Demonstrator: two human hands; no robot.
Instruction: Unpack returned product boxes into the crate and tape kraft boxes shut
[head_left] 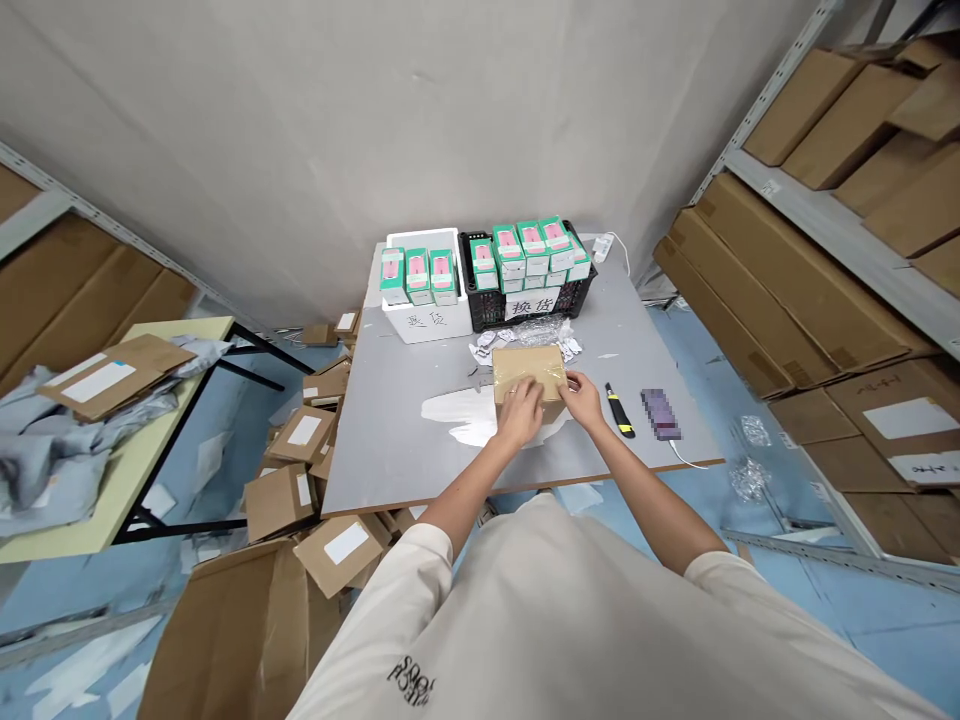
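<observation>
- Shelves (840, 230) on my right carry flat cartons, and more cartons sit on a rack at the far left.
- The worktop (405, 440) is a grey board in front of me, with a white smear on it near the middle.
- A yellow side table (112, 490) stands to the left, piled with grey bags and a labelled carton.
- Small labelled cartons (300, 470) lie scattered on the blue floor between the two tables.
- At the far edge of the worktop a black crate (525, 300) and a white tub (427, 320) stand side by side — both are filled with upright green-and-pink packs.
- Crumpled plastic wrap and paper scraps (525, 340) lie just in front of the crate.
- The box (529, 372), brown and taped, sits on the worktop just beyond the smear, near the middle and close to the scraps.
- My left hand (521, 412) lies on the box's near top, fingers curled over it, pressing it down.
- My right hand (581, 397) touches the box's near right corner — the grip looks narrow, fingertips pinched at the edge, though I cannot tell whether it grips anything there.
- A phone (661, 414) lies to the right, a white cable running from it.
- A knife (619, 410), black and yellow, lies between the phone and my right hand.
</observation>
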